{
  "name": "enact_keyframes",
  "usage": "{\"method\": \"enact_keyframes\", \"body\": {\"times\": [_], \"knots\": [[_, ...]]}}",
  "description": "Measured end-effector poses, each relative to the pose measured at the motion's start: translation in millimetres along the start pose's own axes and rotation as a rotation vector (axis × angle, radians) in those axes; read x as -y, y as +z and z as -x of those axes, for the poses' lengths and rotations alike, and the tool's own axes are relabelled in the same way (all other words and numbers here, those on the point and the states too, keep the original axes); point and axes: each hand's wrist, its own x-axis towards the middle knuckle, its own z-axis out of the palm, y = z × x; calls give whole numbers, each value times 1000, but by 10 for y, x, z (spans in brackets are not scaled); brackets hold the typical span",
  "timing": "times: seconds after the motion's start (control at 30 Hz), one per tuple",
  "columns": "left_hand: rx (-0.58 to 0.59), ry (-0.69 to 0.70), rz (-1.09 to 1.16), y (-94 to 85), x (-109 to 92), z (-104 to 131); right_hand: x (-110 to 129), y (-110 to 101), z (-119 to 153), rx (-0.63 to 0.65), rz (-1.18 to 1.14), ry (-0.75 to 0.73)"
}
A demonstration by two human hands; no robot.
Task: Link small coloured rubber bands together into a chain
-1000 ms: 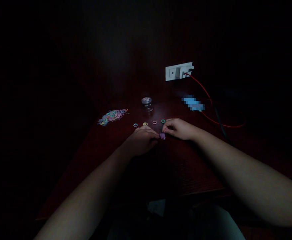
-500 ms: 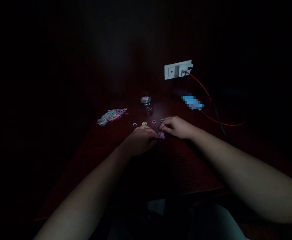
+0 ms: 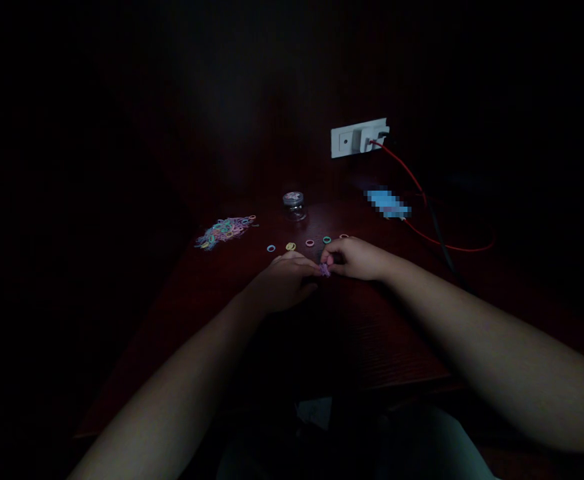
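A small bunch of purple hair ties (image 3: pixel 325 270) lies on the dark red tabletop between my hands. My left hand (image 3: pixel 287 280) reaches in from the left, its fingers stretched out and their tips against the bunch, the thumb apart below. From the right, my right hand (image 3: pixel 355 257) has its thumb and fingers closed at the bunch's edge, seemingly pinching it. Beyond the hands runs a row of ring-shaped ties: a blue one (image 3: pixel 271 248), yellow ones (image 3: pixel 291 247), a pink one (image 3: pixel 309 243), a green one (image 3: pixel 327 239) and a pale pink one (image 3: pixel 344 237), partly behind my right hand.
A heap of mixed coloured hair ties (image 3: pixel 226 231) lies at the left. A clear lidded jar (image 3: pixel 295 207) stands at the back. To the right is a blurred bright blue device (image 3: pixel 387 203) with a red cable (image 3: pixel 409 175) running to a wall socket (image 3: pixel 347 141). The surroundings are dark.
My right hand has shifted down to the purple bunch, and its fingers now meet it. The green tie and the pale pink one show more fully. My left hand stays nearly in place.
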Motion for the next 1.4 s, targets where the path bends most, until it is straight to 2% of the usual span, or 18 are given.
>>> {"method": "enact_keyframes", "body": {"times": [0.37,0.57,0.73,0.83,0.9,1.0,1.07,1.1,1.23,1.4], "knots": [[7,11,-5,12,28,11,-24,-4,0,-2,-18,-20],[2,26,-20,-8,37,15,-47,-9,0,-60,-11,-3],[-53,19,-60,-67,69,8,-60,-7,0,-80,-3,18],[-139,-109,-136,-127,189,23,-77,-16,5,-65,7,47],[-199,-267,-200,-172,338,61,-92,-21,10,-67,4,56],[-203,-617,-294,-222,636,173,-109,-28,19,-104,-10,49],[-125,-929,-311,-228,841,268,-112,-32,24,-111,-9,64],[-102,-1002,-308,-222,933,314,-112,-34,26,-107,-15,66],[-59,-1140,-297,-157,1185,417,-112,-30,31,-97,-21,62],[-75,-1137,-292,-96,1298,373,-117,-2,28,-101,-25,48]]}}
